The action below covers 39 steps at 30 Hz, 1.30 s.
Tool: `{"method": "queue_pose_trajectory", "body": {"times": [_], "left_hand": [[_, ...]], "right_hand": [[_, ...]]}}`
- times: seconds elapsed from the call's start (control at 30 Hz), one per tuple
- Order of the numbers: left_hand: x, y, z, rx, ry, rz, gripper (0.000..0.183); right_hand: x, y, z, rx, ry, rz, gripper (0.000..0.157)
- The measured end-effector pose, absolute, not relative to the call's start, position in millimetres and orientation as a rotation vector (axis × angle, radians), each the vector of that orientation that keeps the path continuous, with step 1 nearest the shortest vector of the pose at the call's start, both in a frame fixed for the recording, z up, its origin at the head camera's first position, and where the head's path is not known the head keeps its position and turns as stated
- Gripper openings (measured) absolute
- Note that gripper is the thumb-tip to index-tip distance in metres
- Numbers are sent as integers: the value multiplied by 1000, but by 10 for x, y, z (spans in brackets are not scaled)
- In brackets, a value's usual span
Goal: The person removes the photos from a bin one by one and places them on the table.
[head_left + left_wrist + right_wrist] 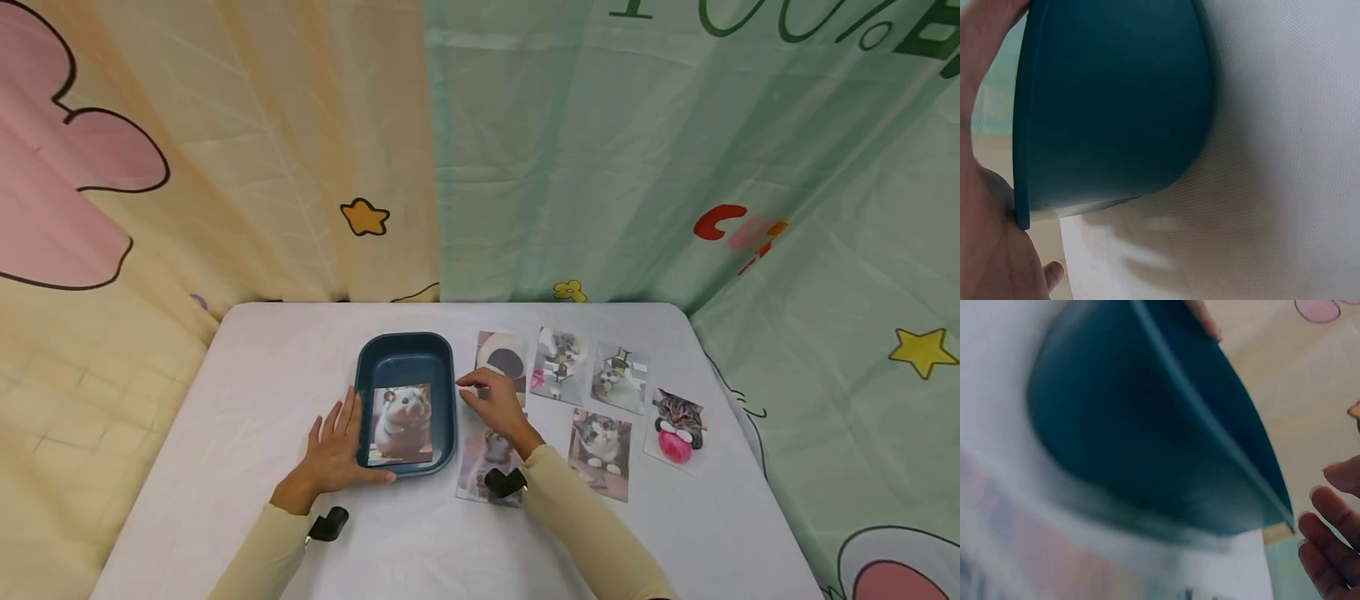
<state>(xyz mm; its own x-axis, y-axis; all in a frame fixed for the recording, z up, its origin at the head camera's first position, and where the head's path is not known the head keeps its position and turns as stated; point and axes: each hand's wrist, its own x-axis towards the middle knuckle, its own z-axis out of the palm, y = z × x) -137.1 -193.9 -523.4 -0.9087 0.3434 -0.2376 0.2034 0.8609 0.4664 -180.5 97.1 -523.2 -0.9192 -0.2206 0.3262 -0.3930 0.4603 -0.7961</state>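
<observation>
A dark blue plastic tray [405, 360] stands on the white-covered table, with a hamster photo [402, 423] lying inside it. My left hand [336, 450] rests against the tray's left side, fingers spread and fairly straight, the thumb along its front rim. In the left wrist view the palm touches the tray's rim [1021, 156]. Just right of the tray is my right hand [497, 404], loosely bent and holding nothing; it hovers over two photos and partly hides them. The right wrist view shows its fingers [1332, 544] apart from the rim.
Right of the tray lie several photos: one with a dark round opening [504, 360], two of grey cats [558, 367] at the back, a cat with white paws [600, 454], a tabby with a pink ball [677, 425], and one [487, 462] under the right wrist. Printed curtains [315, 167] surround the table.
</observation>
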Motion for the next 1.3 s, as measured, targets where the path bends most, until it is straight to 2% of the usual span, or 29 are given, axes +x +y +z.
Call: {"method": "queue_pose_trajectory", "body": {"times": [0.3,0.6,0.7,0.97,1.3], "left_hand": [[-1367,-1947,-5254,435,2733,641,143],[-1363,-1953,-5276,442,2723,655,143],[-1365,-1951,-5280,438,2728,646,143],[-1381,-1951,-5233,441,2718,651,143],[-1361,-1948,-5268,439,2733,660,142]], "right_hand": [[-1996,487,-5004,749,-2705,1454,25],[-2075,138,-5173,893,-2895,1399,42],[-2076,70,-5250,817,-2949,1376,45],[-2124,-65,-5367,401,-3076,1277,49],[-2164,-112,-5444,338,-3139,1109,48]]}}
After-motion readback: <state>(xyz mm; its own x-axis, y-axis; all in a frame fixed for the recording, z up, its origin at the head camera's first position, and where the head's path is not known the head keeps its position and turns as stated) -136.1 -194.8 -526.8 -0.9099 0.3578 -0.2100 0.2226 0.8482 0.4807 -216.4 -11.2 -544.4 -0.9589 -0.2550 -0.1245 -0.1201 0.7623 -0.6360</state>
